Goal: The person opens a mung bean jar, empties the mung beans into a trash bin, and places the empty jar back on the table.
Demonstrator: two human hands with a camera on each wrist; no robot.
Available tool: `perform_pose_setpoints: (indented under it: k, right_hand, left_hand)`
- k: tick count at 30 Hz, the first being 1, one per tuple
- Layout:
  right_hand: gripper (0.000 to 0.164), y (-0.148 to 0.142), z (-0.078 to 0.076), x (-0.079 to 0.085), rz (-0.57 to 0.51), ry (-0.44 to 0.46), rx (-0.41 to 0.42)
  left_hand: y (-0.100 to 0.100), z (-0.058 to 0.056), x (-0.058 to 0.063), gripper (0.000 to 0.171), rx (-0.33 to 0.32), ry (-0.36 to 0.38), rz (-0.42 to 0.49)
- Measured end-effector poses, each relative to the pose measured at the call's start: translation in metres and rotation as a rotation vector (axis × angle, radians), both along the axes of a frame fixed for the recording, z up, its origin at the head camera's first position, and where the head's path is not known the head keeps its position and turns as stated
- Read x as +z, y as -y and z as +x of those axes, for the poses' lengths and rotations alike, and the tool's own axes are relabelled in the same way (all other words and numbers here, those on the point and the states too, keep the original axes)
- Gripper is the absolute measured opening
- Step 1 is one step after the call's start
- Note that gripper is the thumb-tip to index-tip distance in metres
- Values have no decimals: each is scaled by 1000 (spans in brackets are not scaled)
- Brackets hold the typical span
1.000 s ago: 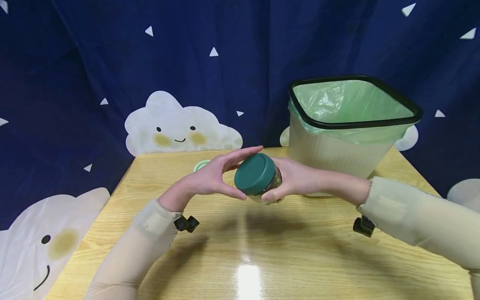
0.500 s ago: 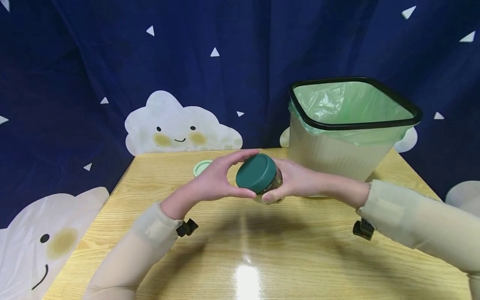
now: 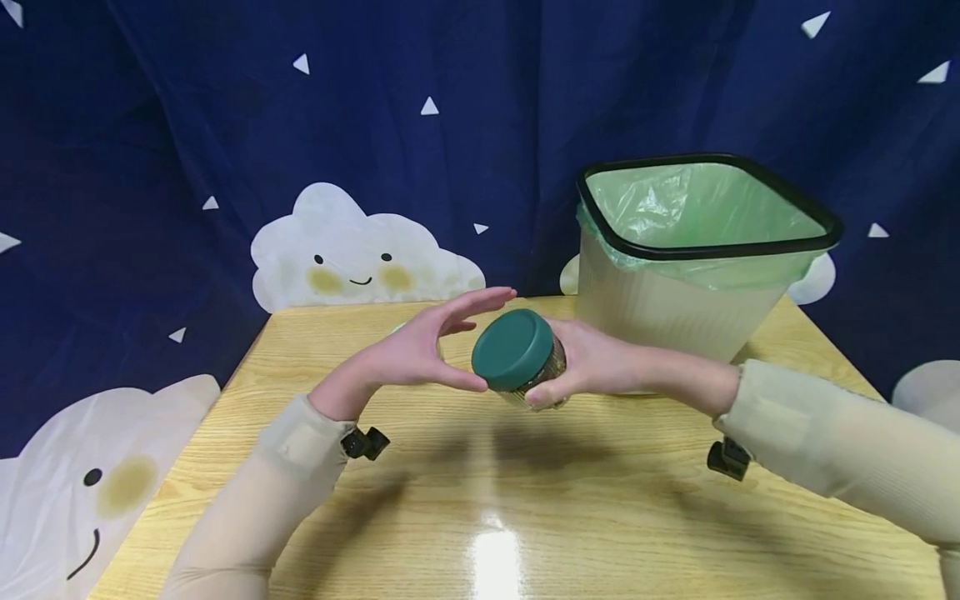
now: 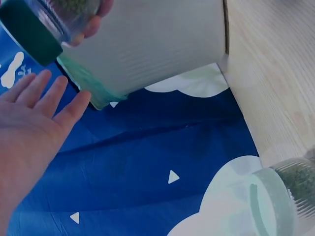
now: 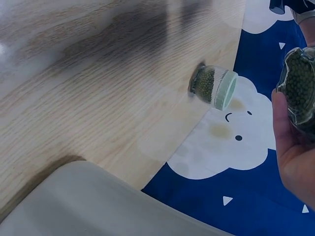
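In the head view my right hand (image 3: pixel 596 358) holds a clear ribbed jar (image 3: pixel 551 375) with a dark green lid (image 3: pixel 513 350), tilted toward me above the table. Small green beans (image 5: pixel 299 81) show inside it in the right wrist view. My left hand (image 3: pixel 412 346) is at the lid's left side, thumb and fingers spread wide. In the left wrist view its fingers (image 4: pixel 54 93) are straight and apart from the lid. A second jar (image 5: pixel 211 87), pale green lid on top and green beans inside, stands on the table; the left hand mostly hides it in the head view.
A white bin (image 3: pixel 652 308) with a black rim and a green liner (image 3: pixel 750 200) stands at the back right of the wooden table (image 3: pixel 600 500). Behind the table hangs a dark blue curtain (image 3: pixel 487 50) with clouds and white triangles.
My left hand came round the lid half a second ago, then moved back left and spread its fingers. The right hand and the jar stay nearly in place.
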State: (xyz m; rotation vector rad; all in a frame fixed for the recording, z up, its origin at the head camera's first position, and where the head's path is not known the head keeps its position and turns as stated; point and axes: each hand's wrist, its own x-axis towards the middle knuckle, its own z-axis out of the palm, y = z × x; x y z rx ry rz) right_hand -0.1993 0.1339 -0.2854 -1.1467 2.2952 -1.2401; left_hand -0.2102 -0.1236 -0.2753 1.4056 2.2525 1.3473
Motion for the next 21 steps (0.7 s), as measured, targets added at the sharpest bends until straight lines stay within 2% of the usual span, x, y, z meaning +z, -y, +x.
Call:
perform_pose_setpoints:
  k: [5, 11, 14, 21]
  right_hand:
    - [65, 0, 0, -1, 1, -15, 17]
    - [65, 1, 0, -1, -37, 35, 38]
    - [65, 2, 0, -1, -37, 38, 30]
    - [68, 3, 0, -3, -43, 45, 15]
  left_hand:
    - [1, -3, 2, 97, -53, 2, -32]
    - [-3, -4, -1, 93, -90, 33, -8]
    - [-4, -3, -2, 93, -60, 29, 5]
    - [-7, 0, -4, 91, 68, -20, -18]
